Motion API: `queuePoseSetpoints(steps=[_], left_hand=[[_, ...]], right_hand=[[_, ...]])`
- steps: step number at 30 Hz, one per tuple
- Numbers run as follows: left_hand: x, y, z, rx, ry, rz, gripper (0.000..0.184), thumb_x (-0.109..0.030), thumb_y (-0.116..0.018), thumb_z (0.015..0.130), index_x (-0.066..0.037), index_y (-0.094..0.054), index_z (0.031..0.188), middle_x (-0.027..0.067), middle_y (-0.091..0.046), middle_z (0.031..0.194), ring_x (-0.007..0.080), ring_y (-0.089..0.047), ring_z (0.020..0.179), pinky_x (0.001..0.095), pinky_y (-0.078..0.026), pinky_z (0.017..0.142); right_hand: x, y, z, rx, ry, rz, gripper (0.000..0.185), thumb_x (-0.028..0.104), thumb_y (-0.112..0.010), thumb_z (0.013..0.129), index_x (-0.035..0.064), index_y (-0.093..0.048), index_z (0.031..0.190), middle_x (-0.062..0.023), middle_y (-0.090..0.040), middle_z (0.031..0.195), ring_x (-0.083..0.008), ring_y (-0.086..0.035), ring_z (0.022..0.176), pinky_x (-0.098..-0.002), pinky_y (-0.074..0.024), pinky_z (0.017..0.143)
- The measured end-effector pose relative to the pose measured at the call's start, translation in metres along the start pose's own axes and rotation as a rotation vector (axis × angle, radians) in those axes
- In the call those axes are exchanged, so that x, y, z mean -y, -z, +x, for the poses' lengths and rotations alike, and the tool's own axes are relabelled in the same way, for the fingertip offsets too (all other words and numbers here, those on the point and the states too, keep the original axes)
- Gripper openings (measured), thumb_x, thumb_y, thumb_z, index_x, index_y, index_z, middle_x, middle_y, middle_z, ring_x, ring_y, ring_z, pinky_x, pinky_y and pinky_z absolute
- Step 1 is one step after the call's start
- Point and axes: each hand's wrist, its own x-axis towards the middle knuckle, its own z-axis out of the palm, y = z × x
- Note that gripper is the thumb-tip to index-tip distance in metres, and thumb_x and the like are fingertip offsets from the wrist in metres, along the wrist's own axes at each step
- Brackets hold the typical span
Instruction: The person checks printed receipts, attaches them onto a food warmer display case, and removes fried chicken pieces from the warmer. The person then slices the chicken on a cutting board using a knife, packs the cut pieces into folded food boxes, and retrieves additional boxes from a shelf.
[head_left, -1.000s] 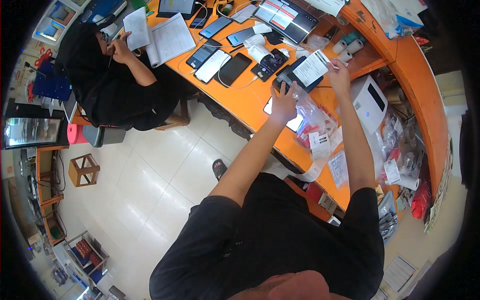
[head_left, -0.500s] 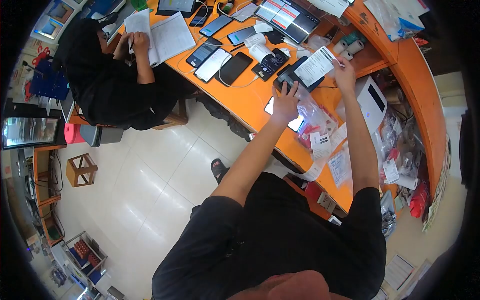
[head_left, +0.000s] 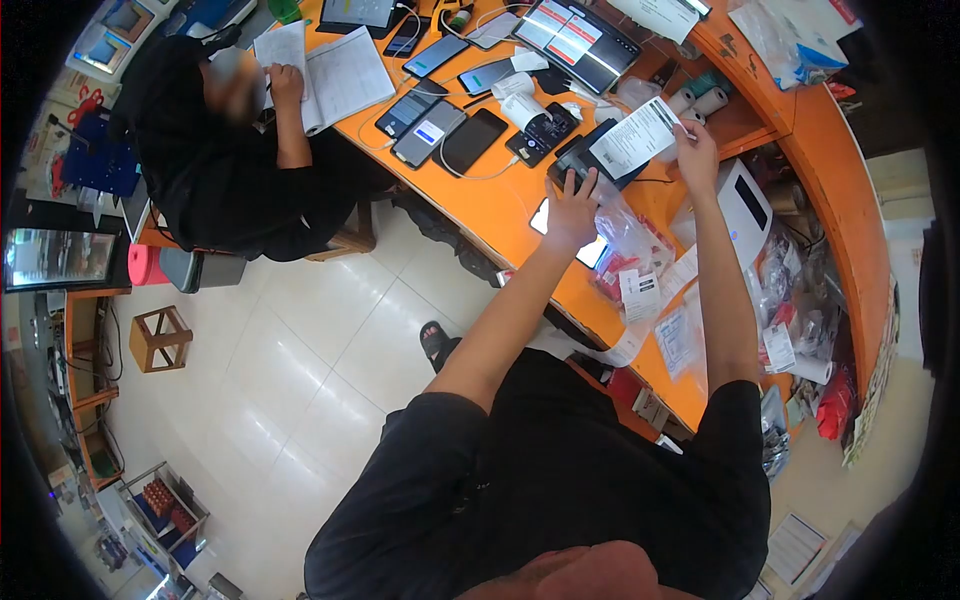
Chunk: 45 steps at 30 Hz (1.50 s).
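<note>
My right hand (head_left: 697,157) pinches the right end of a white printed label (head_left: 636,139), which lies over a black device (head_left: 577,157) that looks like a small label printer. On the near left edge of that device rests my left hand (head_left: 572,214), its fingers spread and holding nothing. Partly under my left hand is a phone with a lit screen (head_left: 591,252). Clear plastic packaging (head_left: 622,222) is bunched just right of this hand. Whether the label is still attached to the device cannot be made out.
Several phones with cables, such as a black phone (head_left: 474,142), cover the orange desk (head_left: 490,212). A tablet (head_left: 575,45) stands behind the device. A white printer (head_left: 735,215) is at the right. At the left, a seated person (head_left: 220,180) holds a hand over an open notebook (head_left: 347,80).
My right hand and the label have shifted slightly right. My left hand stays on the device. One phone's screen has gone from white to grey with a small pop-up.
</note>
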Motion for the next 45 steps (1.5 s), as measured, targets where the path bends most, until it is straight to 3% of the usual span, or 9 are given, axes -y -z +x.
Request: queuePoseSetpoints(steps=[6,12,13,17,19,32,36,40,45], left_hand=[[-0.001,0.007,0.000,0.108,0.010,0.001,0.059,-0.021,-0.059,0.082,-0.018,-0.051,0.141,0.0020,-0.009,0.164,0.0342,-0.013,0.150,0.0704,-0.011,0.112],[0.040,0.023,0.001,-0.179,-0.041,-0.466,0.050,-0.011,-0.062,0.073,-0.014,-0.062,0.122,0.0070,-0.050,0.142,0.0359,-0.044,0.131,0.0557,-0.033,0.106],[0.068,0.016,0.005,-0.379,-0.035,-0.595,0.048,-0.008,-0.064,0.068,-0.014,-0.062,0.115,0.0069,-0.061,0.119,0.0341,-0.055,0.113,0.0483,-0.040,0.097],[0.163,0.049,-0.022,-0.689,0.421,-0.092,0.052,-0.010,-0.066,0.069,-0.016,-0.060,0.120,0.0118,-0.052,0.125,0.0324,-0.049,0.116,0.0493,-0.037,0.095],[0.205,0.051,-0.031,-0.606,0.499,0.121,0.055,-0.014,-0.066,0.071,-0.017,-0.058,0.126,0.0122,-0.046,0.133,0.0324,-0.043,0.123,0.0524,-0.034,0.095],[0.249,0.035,-0.035,-0.339,0.586,0.362,0.058,-0.026,-0.062,0.084,-0.025,-0.047,0.140,0.0117,-0.037,0.145,0.0336,-0.032,0.136,0.0585,-0.031,0.101],[0.204,0.050,-0.027,-0.554,0.410,0.064,0.069,-0.013,-0.066,0.074,-0.022,-0.046,0.140,0.0122,-0.040,0.143,0.0333,-0.035,0.134,0.0564,-0.032,0.101],[0.114,0.050,-0.022,-0.456,-0.024,-0.202,0.070,-0.002,-0.062,0.067,-0.018,-0.049,0.133,0.0100,-0.047,0.136,0.0303,-0.043,0.129,0.0529,-0.036,0.096],[0.039,0.030,-0.020,-0.352,-0.203,-0.306,0.069,-0.006,-0.062,0.068,-0.016,-0.047,0.135,0.0103,-0.045,0.139,0.0308,-0.040,0.132,0.0545,-0.034,0.098]], right_hand=[[-0.010,0.005,0.001,-0.031,0.157,0.027,0.024,0.023,-0.063,0.093,0.0045,-0.069,0.107,-0.0111,-0.071,0.092,-0.0188,-0.068,0.084,-0.0296,-0.0497,0.075],[-0.003,0.019,-0.010,-0.037,0.191,0.053,0.023,0.021,-0.063,0.093,0.0028,-0.068,0.106,-0.0105,-0.069,0.097,-0.0183,-0.068,0.086,-0.0303,-0.0501,0.077],[-0.004,0.020,-0.010,-0.035,0.192,0.045,0.023,0.020,-0.063,0.093,0.0024,-0.068,0.106,-0.0103,-0.069,0.098,-0.0180,-0.068,0.086,-0.0304,-0.0502,0.077],[0.001,0.025,-0.017,-0.025,0.156,0.053,0.022,0.019,-0.063,0.093,0.0011,-0.067,0.105,-0.0093,-0.068,0.097,-0.0171,-0.067,0.087,-0.0300,-0.0504,0.078],[0.002,0.025,-0.017,-0.029,0.172,0.078,0.021,0.019,-0.063,0.093,0.0009,-0.067,0.105,-0.0092,-0.067,0.098,-0.0170,-0.067,0.087,-0.0298,-0.0506,0.078],[0.021,0.034,-0.027,-0.034,0.197,0.023,0.021,0.019,-0.063,0.093,0.0012,-0.067,0.105,-0.0105,-0.065,0.103,-0.0198,-0.067,0.089,-0.0304,-0.0507,0.080],[0.020,0.036,-0.025,-0.054,0.200,-0.001,0.022,0.019,-0.063,0.093,0.0015,-0.067,0.106,-0.0112,-0.065,0.104,-0.0212,-0.068,0.090,-0.0310,-0.0509,0.081],[0.018,0.032,-0.023,-0.047,0.231,0.017,0.022,0.019,-0.063,0.093,0.0024,-0.067,0.106,-0.0109,-0.065,0.104,-0.0215,-0.068,0.092,-0.0314,-0.0508,0.082],[0.029,0.034,-0.030,-0.058,0.260,0.022,0.022,0.019,-0.064,0.093,0.0031,-0.068,0.107,-0.0097,-0.064,0.101,-0.0204,-0.067,0.089,-0.0317,-0.0504,0.080]])
